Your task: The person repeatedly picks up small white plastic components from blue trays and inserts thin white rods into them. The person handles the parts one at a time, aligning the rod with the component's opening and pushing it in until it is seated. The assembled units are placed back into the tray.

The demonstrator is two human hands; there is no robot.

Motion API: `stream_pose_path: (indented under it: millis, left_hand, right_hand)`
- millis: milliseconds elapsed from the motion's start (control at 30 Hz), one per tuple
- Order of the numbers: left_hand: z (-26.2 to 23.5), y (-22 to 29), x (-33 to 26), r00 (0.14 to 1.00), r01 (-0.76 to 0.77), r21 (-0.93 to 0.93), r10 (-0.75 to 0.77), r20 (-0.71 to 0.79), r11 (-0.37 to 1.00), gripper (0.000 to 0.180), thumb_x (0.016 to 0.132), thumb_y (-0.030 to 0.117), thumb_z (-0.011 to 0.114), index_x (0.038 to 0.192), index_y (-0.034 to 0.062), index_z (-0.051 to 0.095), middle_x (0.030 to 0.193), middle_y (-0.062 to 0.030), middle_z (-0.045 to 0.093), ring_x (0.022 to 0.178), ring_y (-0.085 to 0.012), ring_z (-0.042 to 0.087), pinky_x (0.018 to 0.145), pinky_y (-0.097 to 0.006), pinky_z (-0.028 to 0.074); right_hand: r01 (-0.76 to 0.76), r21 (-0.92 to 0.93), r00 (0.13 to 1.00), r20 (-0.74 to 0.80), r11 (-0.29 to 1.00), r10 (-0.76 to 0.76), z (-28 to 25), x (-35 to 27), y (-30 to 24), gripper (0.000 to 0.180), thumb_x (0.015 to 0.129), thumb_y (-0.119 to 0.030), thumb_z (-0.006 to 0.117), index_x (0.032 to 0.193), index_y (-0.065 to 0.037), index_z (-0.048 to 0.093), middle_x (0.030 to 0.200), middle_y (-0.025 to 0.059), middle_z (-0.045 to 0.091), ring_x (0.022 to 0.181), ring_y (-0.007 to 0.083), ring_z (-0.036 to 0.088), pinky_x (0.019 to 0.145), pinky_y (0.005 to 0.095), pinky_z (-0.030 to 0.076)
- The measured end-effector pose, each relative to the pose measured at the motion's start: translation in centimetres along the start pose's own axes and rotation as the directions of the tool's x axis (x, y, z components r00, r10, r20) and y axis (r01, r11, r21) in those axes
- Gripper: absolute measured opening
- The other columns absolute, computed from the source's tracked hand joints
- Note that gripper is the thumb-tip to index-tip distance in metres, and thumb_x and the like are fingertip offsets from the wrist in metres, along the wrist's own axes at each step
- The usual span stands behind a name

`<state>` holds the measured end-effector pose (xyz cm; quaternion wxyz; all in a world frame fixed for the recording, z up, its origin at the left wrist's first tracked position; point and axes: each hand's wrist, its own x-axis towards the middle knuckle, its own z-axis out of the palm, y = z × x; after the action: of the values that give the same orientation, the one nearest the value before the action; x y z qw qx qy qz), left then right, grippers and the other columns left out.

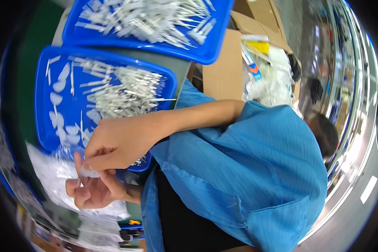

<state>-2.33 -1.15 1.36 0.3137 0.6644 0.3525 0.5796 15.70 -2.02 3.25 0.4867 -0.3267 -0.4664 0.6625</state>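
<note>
My right hand (126, 140) reaches in over the near blue tray, its fingers closed in a pinch. A small translucent white piece (89, 171) is between its fingertips and those of my left hand (96, 191). That left hand is palm up below, its index finger raised along the piece and the other fingers curled. The piece's exact kind is hard to make out. Thin white sticks (126, 90) lie heaped in the near blue tray (41, 105). Rounded translucent pieces (59, 86) lie scattered along its left side.
A second blue tray (214, 42) at the top holds more white plastic sticks (134, 19). Clear plastic bags (54, 176) lie beside my hands. An open cardboard box (222, 69) with packaging stands to the right. Another person's head (323, 132) shows behind.
</note>
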Motion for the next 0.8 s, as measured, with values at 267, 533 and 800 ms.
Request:
stream_pose_path:
  millis: [267, 533, 800]
  left_hand:
    - [2.1, 0.7, 1.1, 0.982, -0.059, 0.015, 0.055, 0.183, 0.998, 0.050, 0.080, 0.001, 0.076, 0.107, 0.0065, 0.035, 0.122, -0.0141, 0.040, 0.107, -0.0563, 0.060, 0.085, -0.052, 0.062]
    - [2.1, 0.7, 1.4, 0.962, -0.115, 0.003, 0.110, 0.248, 0.993, 0.050, 0.078, -0.004, 0.073, 0.107, 0.0071, 0.034, 0.122, -0.0143, 0.039, 0.107, -0.0592, 0.058, 0.085, -0.051, 0.061]
    - [4.0, 1.2, 1.8, 0.971, -0.001, -0.021, 0.006, 0.241, 1.000, 0.052, 0.076, -0.005, 0.074, 0.106, 0.0102, 0.034, 0.107, -0.0109, 0.038, 0.104, -0.0540, 0.063, 0.084, -0.049, 0.058]
  right_hand:
    - [-0.016, -0.098, 0.998, -0.057, 0.995, 0.010, -1.5, -1.9, -0.9, 0.040, 0.095, -0.029, 0.054, 0.075, 0.003, 0.069, 0.059, 0.0083, 0.066, 0.049, 0.0152, 0.062, 0.045, 0.0294, 0.046]
    - [-0.053, 0.028, 0.999, -0.011, 0.998, 0.054, -2.3, -2.9, -1.5, 0.042, 0.097, -0.030, 0.054, 0.076, 0.003, 0.069, 0.060, 0.0087, 0.066, 0.047, 0.0137, 0.062, 0.043, 0.0286, 0.047]
    - [-0.129, 0.078, 0.984, -0.111, 0.989, 0.137, -2.6, -2.5, -1.4, 0.035, 0.098, -0.025, 0.057, 0.085, 0.003, 0.071, 0.064, 0.0081, 0.067, 0.047, 0.0096, 0.059, 0.044, 0.0255, 0.046]
